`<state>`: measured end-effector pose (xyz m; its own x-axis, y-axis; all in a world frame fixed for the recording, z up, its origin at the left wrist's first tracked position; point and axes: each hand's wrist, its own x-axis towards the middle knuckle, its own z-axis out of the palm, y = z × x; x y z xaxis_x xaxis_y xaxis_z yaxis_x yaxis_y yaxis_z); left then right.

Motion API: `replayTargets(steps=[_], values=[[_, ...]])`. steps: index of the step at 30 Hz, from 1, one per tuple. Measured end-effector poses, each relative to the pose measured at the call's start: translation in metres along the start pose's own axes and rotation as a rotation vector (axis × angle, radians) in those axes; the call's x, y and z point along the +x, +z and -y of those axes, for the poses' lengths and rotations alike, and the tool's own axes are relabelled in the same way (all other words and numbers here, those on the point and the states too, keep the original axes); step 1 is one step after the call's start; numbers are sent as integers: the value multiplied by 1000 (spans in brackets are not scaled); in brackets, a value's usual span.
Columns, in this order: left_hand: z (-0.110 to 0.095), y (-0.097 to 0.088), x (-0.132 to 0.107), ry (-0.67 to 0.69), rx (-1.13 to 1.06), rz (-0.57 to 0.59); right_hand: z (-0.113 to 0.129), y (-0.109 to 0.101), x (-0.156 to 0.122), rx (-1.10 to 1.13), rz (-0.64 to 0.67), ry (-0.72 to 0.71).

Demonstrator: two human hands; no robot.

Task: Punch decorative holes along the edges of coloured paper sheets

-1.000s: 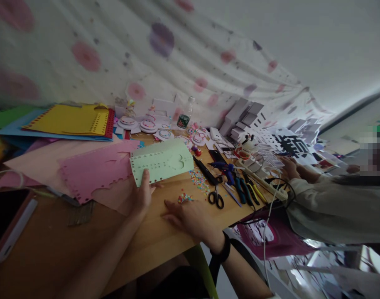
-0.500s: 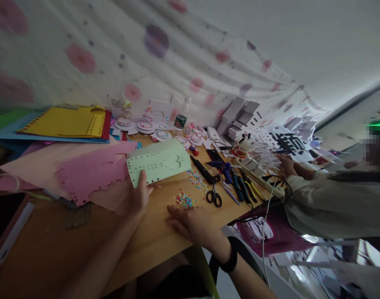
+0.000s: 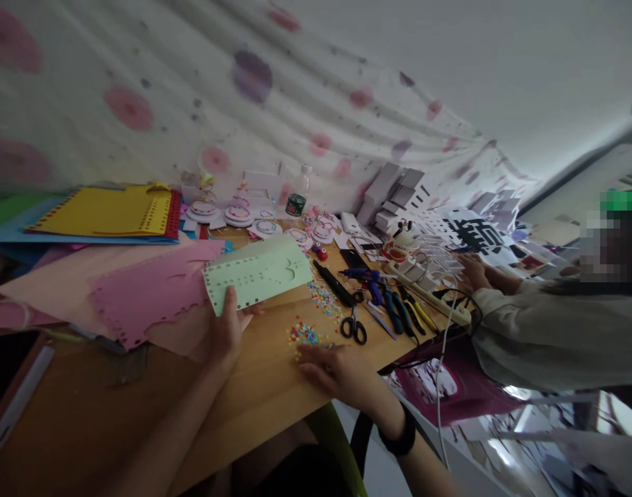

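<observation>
While the left hand (image 3: 225, 331) pinches the pale green card (image 3: 258, 273) by its near left corner, thumb on top and the other fingers hidden beneath, the card sits over the wooden table (image 3: 264, 400) just right of the pink sheet (image 3: 150, 290). Long axis: roughly left to right, the free end pointing right and slightly away, toward the black stick-shaped tool (image 3: 333, 283). Rows of punched holes run along that axis, and a curved cut-out sits near the right end (exact shape unclear). Whether the card's far end rests on the table or floats above it cannot be told.

Right hand (image 3: 336, 369): flat on the table, palm down, fingers loosely extended, gripping nothing. Its fingertips touch the near edge of a small heap of coloured paper dots (image 3: 305, 335). Black band (image 3: 398, 438) on that wrist.

Scissors (image 3: 354, 324) lie just right of the dots, blades pointing away. Yellow punched sheets (image 3: 108, 210) are stacked at far left. Another person's hand (image 3: 471, 270) rests among white cut-outs on the right, well apart.
</observation>
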<state>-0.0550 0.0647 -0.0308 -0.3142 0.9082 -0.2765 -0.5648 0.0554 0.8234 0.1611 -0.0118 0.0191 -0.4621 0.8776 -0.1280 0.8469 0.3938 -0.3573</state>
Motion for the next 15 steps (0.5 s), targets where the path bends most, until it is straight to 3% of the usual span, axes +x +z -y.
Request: replayTargets(steps=[7,11,15], values=[[-8,5,-8,26,-25,-3,-14,-14,-1,530,-149,81],[-18,9,-17,0,85,-31,-19,-13,18,931,-165,93],[-25,10,-19,62,213,-38,-20,-18,42,1327,-203,99]])
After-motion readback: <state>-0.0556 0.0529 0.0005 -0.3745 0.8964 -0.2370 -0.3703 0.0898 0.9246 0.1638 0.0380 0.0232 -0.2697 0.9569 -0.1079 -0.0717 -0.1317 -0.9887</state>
